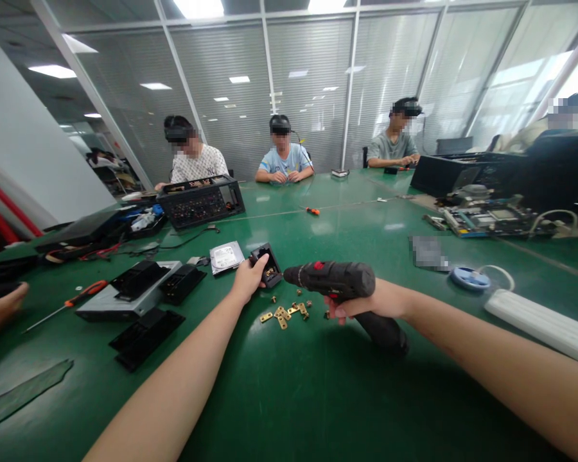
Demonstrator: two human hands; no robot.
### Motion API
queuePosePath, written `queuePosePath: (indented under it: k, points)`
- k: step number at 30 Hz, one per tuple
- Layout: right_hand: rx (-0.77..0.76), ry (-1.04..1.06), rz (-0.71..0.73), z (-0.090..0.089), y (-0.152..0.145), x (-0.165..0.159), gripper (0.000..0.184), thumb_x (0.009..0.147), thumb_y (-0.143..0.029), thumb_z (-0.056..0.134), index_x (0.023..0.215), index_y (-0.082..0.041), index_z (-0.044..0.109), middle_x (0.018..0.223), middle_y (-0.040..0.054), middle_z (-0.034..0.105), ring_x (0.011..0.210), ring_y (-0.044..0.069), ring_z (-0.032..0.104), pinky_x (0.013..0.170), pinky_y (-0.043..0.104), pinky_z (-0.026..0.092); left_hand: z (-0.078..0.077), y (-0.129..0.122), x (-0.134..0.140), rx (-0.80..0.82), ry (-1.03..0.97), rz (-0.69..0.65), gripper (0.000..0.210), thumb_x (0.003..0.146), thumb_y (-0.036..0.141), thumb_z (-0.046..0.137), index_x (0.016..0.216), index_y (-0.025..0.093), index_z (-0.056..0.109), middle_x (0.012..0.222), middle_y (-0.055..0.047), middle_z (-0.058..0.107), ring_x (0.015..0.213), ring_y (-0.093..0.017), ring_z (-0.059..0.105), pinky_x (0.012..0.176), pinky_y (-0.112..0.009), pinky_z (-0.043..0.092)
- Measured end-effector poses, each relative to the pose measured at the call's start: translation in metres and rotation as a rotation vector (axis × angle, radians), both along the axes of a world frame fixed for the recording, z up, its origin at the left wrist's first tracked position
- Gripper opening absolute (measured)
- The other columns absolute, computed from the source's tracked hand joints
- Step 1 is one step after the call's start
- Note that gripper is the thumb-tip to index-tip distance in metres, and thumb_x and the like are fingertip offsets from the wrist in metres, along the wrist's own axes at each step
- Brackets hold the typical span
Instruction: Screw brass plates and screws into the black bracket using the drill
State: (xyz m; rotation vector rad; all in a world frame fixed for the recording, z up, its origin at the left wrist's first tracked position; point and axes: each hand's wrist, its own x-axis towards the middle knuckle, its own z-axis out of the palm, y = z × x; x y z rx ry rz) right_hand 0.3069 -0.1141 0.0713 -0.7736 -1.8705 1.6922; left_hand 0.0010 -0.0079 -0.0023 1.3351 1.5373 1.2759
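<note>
Left hand (248, 280): my fingers pinch a small open black plastic box (271, 276) at its left side, the thumb lying over the rim. The box sits at mid-worktop, tilted, with some brass-coloured bits inside it.

Right hand (349, 309): my fingers are wrapped around the grip of a black power drill with red accents (337, 279). The drill points left, its front end just beside the box's right edge; whether the tip touches, I cannot tell. Trigger state also unclear.

Near side of the box: a loose cluster of flat brass-coloured plates with holes (283, 316) and small screws, lying on the glossy green worktop (308, 398).

Left of my left hand: a silver hard drive with a white label (225, 256), then a flat grey metal drive case (110, 311) with black plastic parts on and around it. Farther left, a long screwdriver with an orange-and-black handle (84, 293).

Right: a round blue dish (468, 280), near a long white plastic bar (544, 324).
</note>
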Motion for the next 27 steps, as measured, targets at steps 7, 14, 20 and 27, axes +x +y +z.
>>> queuePosePath:
  k: [7, 14, 20, 27]
  points:
    - [0.1, -0.064, -0.017, 0.007, -0.007, 0.0, 0.059, 0.075, -0.019, 0.079, 0.132, -0.019, 0.062, 0.084, -0.001, 0.063, 0.071, 0.017, 0.064, 0.067, 0.032, 0.056, -0.002, 0.0, 0.0, 0.003, 0.014, -0.013, 0.045, 0.085, 0.058, 0.066, 0.096, 0.014, 0.072, 0.079, -0.01, 0.072, 0.058, -0.019, 0.068, 0.038, -0.023, 0.051]
    - [0.282, -0.18, -0.012, 0.013, -0.012, -0.002, 0.072, 0.076, -0.02, 0.08, 0.144, -0.019, 0.057, 0.087, 0.0017, 0.067, 0.079, 0.02, 0.063, 0.074, 0.033, 0.055, -0.003, 0.001, 0.0, 0.025, 0.035, -0.009, 0.047, 0.085, 0.058, 0.066, 0.096, 0.013, 0.073, 0.082, -0.011, 0.073, 0.061, -0.019, 0.069, 0.039, -0.021, 0.051]
    - [0.383, -0.22, 0.003, 0.015, -0.015, -0.003, 0.064, 0.079, -0.024, 0.081, 0.139, -0.018, 0.061, 0.086, 0.0025, 0.069, 0.075, 0.019, 0.062, 0.072, 0.031, 0.054, 0.0, 0.0, 0.001, 0.029, 0.06, -0.007, 0.046, 0.086, 0.057, 0.067, 0.094, 0.012, 0.074, 0.076, -0.01, 0.071, 0.053, -0.018, 0.066, 0.037, -0.022, 0.049]
    - [0.324, -0.183, -0.004, 0.009, -0.01, 0.001, 0.071, 0.079, -0.026, 0.08, 0.145, -0.018, 0.056, 0.087, 0.0021, 0.066, 0.079, 0.02, 0.062, 0.073, 0.033, 0.054, -0.002, 0.001, 0.0, 0.04, 0.063, -0.019, 0.046, 0.087, 0.057, 0.065, 0.095, 0.012, 0.074, 0.076, -0.01, 0.071, 0.053, -0.018, 0.066, 0.037, -0.023, 0.049]
